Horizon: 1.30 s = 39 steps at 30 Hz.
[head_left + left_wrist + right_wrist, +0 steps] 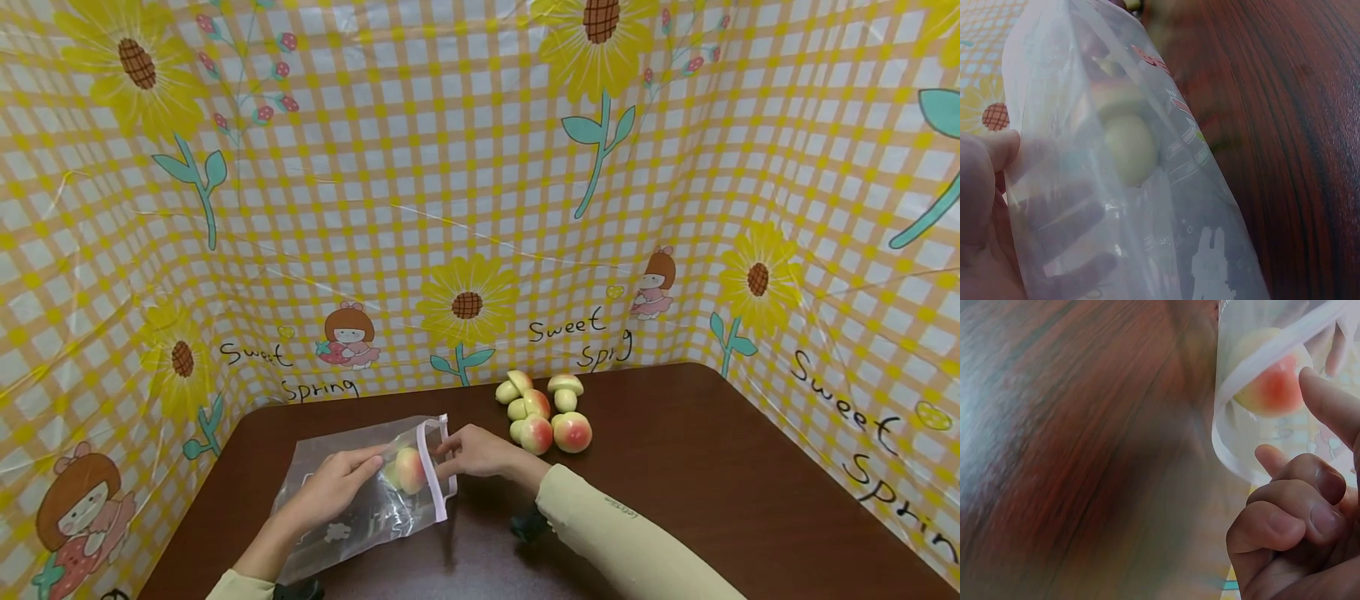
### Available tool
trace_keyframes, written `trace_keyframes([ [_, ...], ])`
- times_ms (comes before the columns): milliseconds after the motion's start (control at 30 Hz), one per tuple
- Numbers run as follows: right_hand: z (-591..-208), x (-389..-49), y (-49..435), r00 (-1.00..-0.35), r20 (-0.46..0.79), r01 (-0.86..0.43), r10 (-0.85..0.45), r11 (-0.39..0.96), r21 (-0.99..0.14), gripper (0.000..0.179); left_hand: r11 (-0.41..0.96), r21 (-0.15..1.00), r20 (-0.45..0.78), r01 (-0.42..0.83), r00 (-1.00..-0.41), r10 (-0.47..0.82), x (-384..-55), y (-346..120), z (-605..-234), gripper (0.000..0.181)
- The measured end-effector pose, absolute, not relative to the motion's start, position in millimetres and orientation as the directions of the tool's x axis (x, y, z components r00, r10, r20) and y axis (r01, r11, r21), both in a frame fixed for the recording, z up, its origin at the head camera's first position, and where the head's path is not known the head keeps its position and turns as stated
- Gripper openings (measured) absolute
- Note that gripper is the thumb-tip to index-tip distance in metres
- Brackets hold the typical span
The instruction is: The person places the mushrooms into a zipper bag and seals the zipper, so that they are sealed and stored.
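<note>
My left hand (337, 485) holds a clear zip bag (322, 450), thumb on the near side. In the left wrist view, its other fingers show through the plastic. One toy mushroom (409, 472), with a red and yellow cap and pale stem (1130, 149), lies inside near the mouth. At the bag's pale pink zip edge (431, 475) is my right hand (480, 452), its fingertips within the opening. The right wrist view shows this hand's fingers loosely bent and holding nothing, the thumb pointing towards the mushroom's cap (1279, 387).
Several more toy mushrooms (573, 432) lie grouped on the dark brown table (660, 467), right of and beyond the bag. A checked cloth (480, 225) with sunflowers rises at the table's back and sides.
</note>
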State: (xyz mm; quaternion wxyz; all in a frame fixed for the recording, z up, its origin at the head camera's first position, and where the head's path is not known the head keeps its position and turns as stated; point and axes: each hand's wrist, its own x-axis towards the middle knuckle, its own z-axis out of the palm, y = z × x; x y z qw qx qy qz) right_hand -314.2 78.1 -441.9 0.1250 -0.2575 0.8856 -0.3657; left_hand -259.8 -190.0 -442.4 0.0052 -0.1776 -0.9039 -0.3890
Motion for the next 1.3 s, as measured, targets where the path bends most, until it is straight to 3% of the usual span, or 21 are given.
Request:
trace_keyframes([
  [533,-430,-307,105,-0.864,-0.016,-0.345,-0.503,0.616,-0.709,0.033,0.635,0.704,0.135,0.319,-0.937,0.322,-259,-191,-442,0.033],
  [1300,-412,-305,156,-0.89,0.01,-0.313,-0.456,0.595,-0.74,0.037,0.636,0.696,0.141,0.333,-0.932,0.334,-260,-189,-442,0.034],
])
